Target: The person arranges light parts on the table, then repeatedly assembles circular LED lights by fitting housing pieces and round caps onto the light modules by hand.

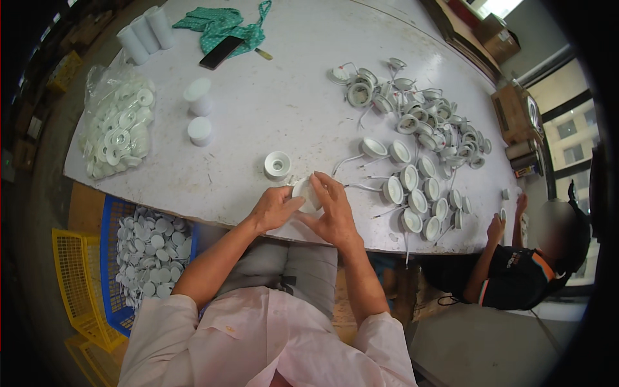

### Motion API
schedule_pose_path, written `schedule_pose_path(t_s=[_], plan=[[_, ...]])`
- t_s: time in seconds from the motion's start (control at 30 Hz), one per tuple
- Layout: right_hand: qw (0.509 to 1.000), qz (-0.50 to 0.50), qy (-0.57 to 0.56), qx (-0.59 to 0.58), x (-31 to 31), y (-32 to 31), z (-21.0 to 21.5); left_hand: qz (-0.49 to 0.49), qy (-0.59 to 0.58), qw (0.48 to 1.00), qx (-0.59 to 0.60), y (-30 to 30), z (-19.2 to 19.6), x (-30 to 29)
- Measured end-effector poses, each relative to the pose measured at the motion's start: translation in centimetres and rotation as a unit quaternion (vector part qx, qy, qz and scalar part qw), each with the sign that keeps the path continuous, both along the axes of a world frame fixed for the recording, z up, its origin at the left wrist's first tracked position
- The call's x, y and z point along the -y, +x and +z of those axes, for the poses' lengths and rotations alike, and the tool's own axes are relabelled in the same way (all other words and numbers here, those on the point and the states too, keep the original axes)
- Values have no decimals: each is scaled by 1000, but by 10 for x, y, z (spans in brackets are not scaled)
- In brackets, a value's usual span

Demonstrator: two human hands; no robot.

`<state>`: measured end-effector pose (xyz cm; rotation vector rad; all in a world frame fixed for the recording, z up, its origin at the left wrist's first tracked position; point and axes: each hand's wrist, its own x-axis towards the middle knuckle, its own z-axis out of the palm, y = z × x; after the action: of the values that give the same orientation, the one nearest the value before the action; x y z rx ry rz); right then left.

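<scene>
Near the table's front edge, a white round lamp part (309,194) is held between both hands. My left hand (276,209) grips its left side, thumb and fingers closed. Around its right and far side curl the fingers of my right hand (334,211). The fingers hide much of the part. Just beyond my left hand stands a white round cup-like fixture (278,165) with a hole in its middle. To the right of my right hand, several white lamp housings (393,191) lie in rows with wires trailing from them.
A larger heap of lamp housings (429,116) lies far right. At left are a bag of white rings (119,138), stacked white discs (200,131), a phone (221,52) and green cloth (213,26). A blue crate (109,258) holds white discs. Another person (516,271) works at right.
</scene>
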<state>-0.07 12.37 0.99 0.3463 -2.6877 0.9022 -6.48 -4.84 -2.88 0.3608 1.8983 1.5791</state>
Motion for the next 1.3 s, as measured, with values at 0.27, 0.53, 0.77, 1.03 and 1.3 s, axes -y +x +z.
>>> schedule_pose_path(t_s=[0.27,0.53,0.77,1.03,1.3], plan=[[993,-103,29,-59,-76,-12,-1,-56,-5,998,3,-21,21,-66],[956,-255,139,43,-124,-17,-6,7,-84,987,-137,-20,-21,-58],[939,-281,175,94,-132,-22,-16,29,-59,988,-140,-11,-31,-44],[949,-288,121,29,-133,-45,7,62,2,994,-92,4,-42,-20],[942,-334,11,-12,-157,-177,-25,39,10,987,-158,22,-42,-8]])
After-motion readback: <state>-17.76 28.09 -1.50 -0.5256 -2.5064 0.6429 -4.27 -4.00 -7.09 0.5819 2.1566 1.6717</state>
